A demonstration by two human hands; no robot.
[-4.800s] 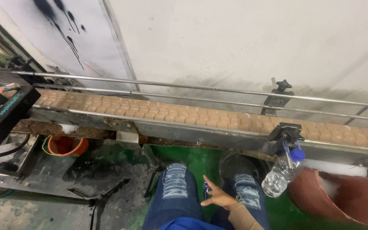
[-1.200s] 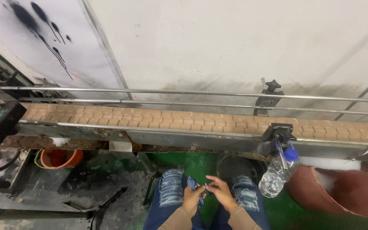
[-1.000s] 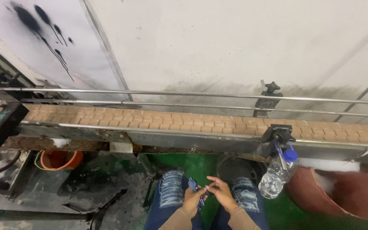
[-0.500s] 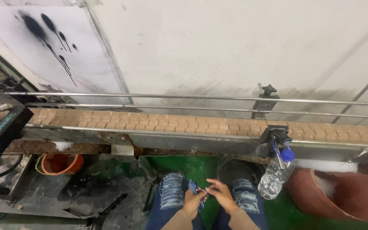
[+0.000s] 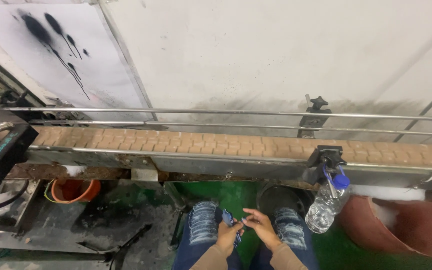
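1. While the person sits in front of the conveyor belt (image 5: 226,142), both hands are down low over the knees in ripped blue jeans (image 5: 203,230).
2. The left hand (image 5: 226,235) is curled around a small dark blue thing (image 5: 229,220), gripping it near its lower end.
3. The right hand (image 5: 258,225) is partly open, and its fingertips (image 5: 246,220) touch the top of that small thing.
4. The small blue thing sits below the belt, between the two hands, just above the lap.
5. I think the work on it is only in the middle, because both hands are busy with it and it has not been put anywhere.
6. The belt's brown surface has nothing riding on it in this view.
7. A clear water bottle (image 5: 326,207) with a blue cap hangs from a black clamp (image 5: 323,157) on the belt's front edge, to the right of the hands.
8. An orange bucket (image 5: 73,190) stands on the floor under the belt, far to the left.
9. The blue thing is too small to tell what it is.
10. The arms are cut off at the bottom edge, and a reddish tub (image 5: 401,230) right of the bottle is only partly seen.
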